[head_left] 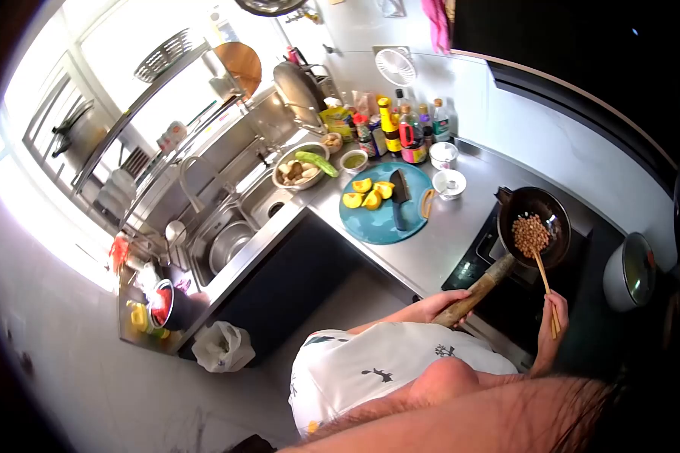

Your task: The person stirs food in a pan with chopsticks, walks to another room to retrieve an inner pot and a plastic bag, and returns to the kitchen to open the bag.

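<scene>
My left hand [443, 303] is closed round the wooden handle [472, 293] of a dark wok [557, 234] on the stove. In my right hand [555, 317] is a pair of wooden chopsticks [544, 276], their tips down in the wok. They touch a heap of reddish-brown peanuts [530, 232] gathered on the wok's left side. Left of the stove, a round blue cutting board [370, 226] carries several chunks of yellow squash [372, 200] and a cleaver [399, 196] with a dark handle.
Behind the board stand sauce bottles [410, 136] and small white bowls [449, 183]. A colander [278, 178] of vegetables sits beside the sink [211, 230]. At the stove's right is a grey pot [619, 275]. A range hood [582, 90] hangs above. A bin bag [223, 347] hangs at lower left.
</scene>
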`<state>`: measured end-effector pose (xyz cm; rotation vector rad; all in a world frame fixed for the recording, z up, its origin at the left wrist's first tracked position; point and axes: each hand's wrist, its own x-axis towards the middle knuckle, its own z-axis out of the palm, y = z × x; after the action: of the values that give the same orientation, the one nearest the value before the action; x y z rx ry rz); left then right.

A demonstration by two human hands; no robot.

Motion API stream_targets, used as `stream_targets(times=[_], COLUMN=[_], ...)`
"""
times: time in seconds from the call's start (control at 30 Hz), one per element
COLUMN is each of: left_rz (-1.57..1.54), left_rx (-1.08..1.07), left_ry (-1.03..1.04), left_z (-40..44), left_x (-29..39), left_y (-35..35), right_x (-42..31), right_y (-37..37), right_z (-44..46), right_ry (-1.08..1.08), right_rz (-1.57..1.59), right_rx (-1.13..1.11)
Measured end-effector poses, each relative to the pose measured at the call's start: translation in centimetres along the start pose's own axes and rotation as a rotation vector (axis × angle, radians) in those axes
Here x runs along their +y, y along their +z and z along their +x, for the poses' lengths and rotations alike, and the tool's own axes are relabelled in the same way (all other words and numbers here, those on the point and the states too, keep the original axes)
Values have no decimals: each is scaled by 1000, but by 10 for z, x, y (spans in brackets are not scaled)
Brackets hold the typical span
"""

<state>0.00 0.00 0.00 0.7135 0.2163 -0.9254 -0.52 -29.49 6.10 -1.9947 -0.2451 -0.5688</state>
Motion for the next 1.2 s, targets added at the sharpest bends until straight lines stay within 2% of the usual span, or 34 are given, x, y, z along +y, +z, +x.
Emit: stream_targets(times=[0.37, 0.7, 0.87, 0.93, 1.03, 1.2], left_rz=[-21, 11, 42, -9, -3, 28], left_rx=[51, 7, 50, 48, 36, -19], left_ry=[10, -1, 32, -21, -10, -46], left_z=[-3, -1, -3, 3, -1, 0], left_x=[-2, 3, 13, 12, 18, 26], left_y=[23, 18, 15, 3, 4, 5], right_x=[32, 27, 17, 14, -8, -14], right_y=[-4, 3, 12, 15, 19, 23], right_z=[4, 2, -2, -4, -4, -6], right_ry=[-60, -144, -164, -184, 6, -21], right_rz=[-5, -22, 8, 6, 51, 89], right_rx=[-50, -31, 4, 43, 52, 98])
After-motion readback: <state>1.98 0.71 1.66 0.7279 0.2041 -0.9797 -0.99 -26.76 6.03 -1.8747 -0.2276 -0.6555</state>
